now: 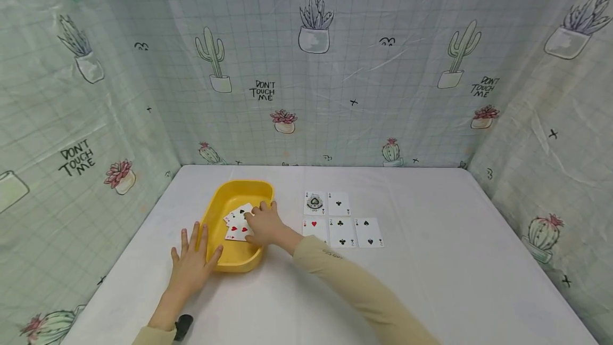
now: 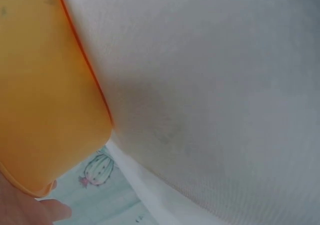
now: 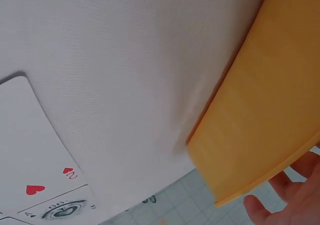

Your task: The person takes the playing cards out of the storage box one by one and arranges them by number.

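Observation:
A yellow tray [image 1: 225,198] stands on the white table [image 1: 431,260] left of centre, with several face-up playing cards [image 1: 237,223] loose inside. My left hand [image 1: 191,260] lies flat with straight fingers against the tray's near left rim, thumb on its outer wall. My right hand [image 1: 263,223] reaches over the tray's right rim, and its thumb and fingers lie on the cards; a pinch is not visible. In the left wrist view the tray wall [image 2: 45,95] fills the left side. The right wrist view has the tray wall [image 3: 270,110] with my fingertips [image 3: 295,197] beyond it.
To the right of the tray, face-up cards lie in two rows: ace of spades [image 1: 314,203] and ace of clubs [image 1: 338,203], then two of hearts [image 1: 314,227], two of clubs [image 1: 341,232] and two of spades [image 1: 368,232]. Cactus-print cloth walls [image 1: 306,68] close in three sides.

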A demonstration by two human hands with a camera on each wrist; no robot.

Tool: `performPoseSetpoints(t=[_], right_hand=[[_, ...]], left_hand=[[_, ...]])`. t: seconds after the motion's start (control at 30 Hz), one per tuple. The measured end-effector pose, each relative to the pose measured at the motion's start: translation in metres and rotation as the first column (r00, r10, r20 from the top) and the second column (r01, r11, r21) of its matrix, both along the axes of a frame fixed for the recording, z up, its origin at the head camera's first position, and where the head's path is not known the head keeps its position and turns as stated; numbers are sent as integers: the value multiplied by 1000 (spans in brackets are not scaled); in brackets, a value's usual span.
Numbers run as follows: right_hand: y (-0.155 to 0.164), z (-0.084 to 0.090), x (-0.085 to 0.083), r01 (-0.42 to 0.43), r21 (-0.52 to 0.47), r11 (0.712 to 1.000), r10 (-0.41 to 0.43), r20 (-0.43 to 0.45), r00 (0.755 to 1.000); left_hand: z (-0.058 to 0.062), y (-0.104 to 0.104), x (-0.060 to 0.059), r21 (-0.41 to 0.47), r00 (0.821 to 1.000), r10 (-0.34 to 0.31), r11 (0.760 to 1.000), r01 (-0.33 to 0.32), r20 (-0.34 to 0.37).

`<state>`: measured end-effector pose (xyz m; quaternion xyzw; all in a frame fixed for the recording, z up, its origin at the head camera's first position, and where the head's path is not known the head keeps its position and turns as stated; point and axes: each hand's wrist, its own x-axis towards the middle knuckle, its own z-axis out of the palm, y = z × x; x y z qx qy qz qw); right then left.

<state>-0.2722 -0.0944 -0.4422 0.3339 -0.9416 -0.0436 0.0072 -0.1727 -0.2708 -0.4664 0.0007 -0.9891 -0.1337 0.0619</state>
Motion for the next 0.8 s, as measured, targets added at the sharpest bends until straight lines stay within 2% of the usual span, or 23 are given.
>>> performPoseSetpoints(t=[0.17,0.3,0.4,0.53,0.8], right_hand=[[-10,0,-2,-20,44,999,18,49,999],[-16,-2,-5,4,66,998,-11,105,994],[-19,-7,-6,35,81,996,-46,127,991],[-23,-10,-6,55,115,992,-66,96,993],[-24,-8,-3,38,140,989,-54,108,993]], left_hand=[[-1,-1,2,7,999,-10,1000,11,-42],[-4,-2,1,14,998,-22,1000,23,-66],[-4,-1,1,12,998,-21,1000,22,-65],[-2,-1,2,8,999,-17,1000,18,-47],[0,0,1,5,1000,-8,1000,8,-20]])
